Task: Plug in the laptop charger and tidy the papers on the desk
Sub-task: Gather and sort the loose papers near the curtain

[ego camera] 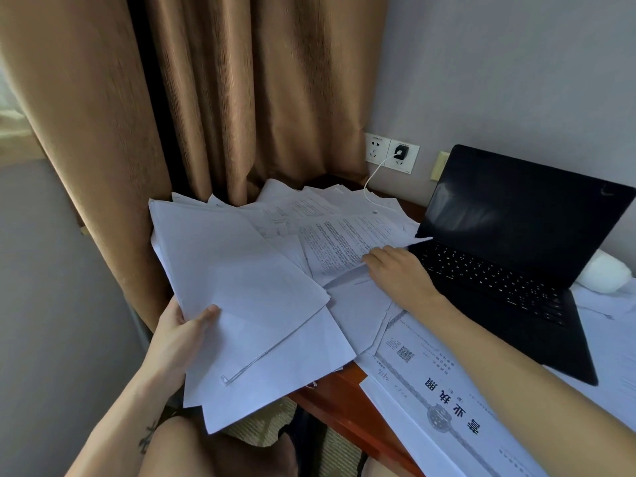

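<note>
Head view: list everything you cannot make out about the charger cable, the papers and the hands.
All in the head view:
- White cable from the black plug: far end hidden among the papers; whether it reaches the laptop is unclear.
- Printed sheet: text too small, blurred.
- Left hand: fingers hidden under the held stack.
- White object by the right edge: too blurred to identify.

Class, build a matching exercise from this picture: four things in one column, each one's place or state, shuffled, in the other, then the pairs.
1. stack of white papers
2. black charger plug
3. brown curtain
4. black laptop

A. open on the red-brown wooden desk, screen dark
B. gripped by the left hand
C. hanging behind the desk
D. in the white wall socket

Pairs: 1-B, 2-D, 3-C, 4-A.
</note>
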### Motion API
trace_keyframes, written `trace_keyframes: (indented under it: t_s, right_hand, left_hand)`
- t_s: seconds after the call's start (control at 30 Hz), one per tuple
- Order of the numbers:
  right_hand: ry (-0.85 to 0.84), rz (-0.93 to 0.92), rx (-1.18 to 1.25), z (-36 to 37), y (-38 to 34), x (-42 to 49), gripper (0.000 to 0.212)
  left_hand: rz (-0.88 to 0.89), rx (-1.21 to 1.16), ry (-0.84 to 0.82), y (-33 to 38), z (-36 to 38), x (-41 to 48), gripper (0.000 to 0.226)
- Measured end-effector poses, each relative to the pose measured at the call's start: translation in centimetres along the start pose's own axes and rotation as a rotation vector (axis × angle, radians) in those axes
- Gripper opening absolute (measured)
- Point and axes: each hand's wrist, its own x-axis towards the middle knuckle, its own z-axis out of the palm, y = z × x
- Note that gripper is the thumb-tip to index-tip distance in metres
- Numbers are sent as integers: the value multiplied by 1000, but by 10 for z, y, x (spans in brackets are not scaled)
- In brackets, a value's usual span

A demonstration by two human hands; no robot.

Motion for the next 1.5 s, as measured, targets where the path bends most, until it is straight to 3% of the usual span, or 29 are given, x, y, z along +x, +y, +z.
trace_keyframes:
  t_s: [0.07, 0.17, 0.23, 0.33, 0.5, 0.57, 0.63, 0.73, 0.9, 1.03, 1.23, 1.3, 1.4, 1.5]
  right_hand:
    - [23, 149, 134, 1, -2, -1, 43]
    - [76, 400, 506, -6, -10, 1, 15]
    - [114, 625, 787, -1, -17, 3, 17]
    - [314, 892, 1010, 4, -28, 15, 39]
    - [576, 1188, 1290, 9, -33, 44, 110]
    - [604, 1341, 1385, 6, -38, 50, 118]
    - [552, 1472, 1464, 4, -46, 54, 98]
    - [290, 1360, 1508, 5, -58, 54, 50]
    - [88, 1300, 1401, -1, -53, 51, 41]
    - [238, 1297, 1324, -21, -31, 46, 37]
    - [646, 1330, 1393, -49, 12, 34, 46]
    - [657, 1337, 1434, -56, 22, 28, 47]
    - [392, 1298, 1464, -62, 17, 22, 35]
    - [111, 1109, 1447, -61, -5, 22, 33]
  left_hand:
    - [0, -2, -3, 1, 1, -1, 35]
    - [-3, -11, -11, 1, 2, -1, 35]
    - [-2, -16, -12, -1, 2, 0, 35]
    - [-8, -10, -14, -2, 2, -1, 36]
    - [-2, -15, -12, 1, 5, -4, 35]
    - [-2, -14, -13, 2, 5, -5, 35]
    - [-7, -9, -11, 1, 4, -4, 36]
    - [-9, -11, -14, 0, 3, -2, 36]
    - [-20, -10, -18, -2, 3, 0, 36]
    - [-27, -15, -36, 0, 5, -1, 36]
    - [-64, -59, -48, 4, 12, 2, 37]
    - [-75, -71, -51, 4, 15, 3, 38]
    - [-90, -79, -71, 3, 17, 3, 39]
    - [-78, -82, -79, 0, 17, 3, 36]
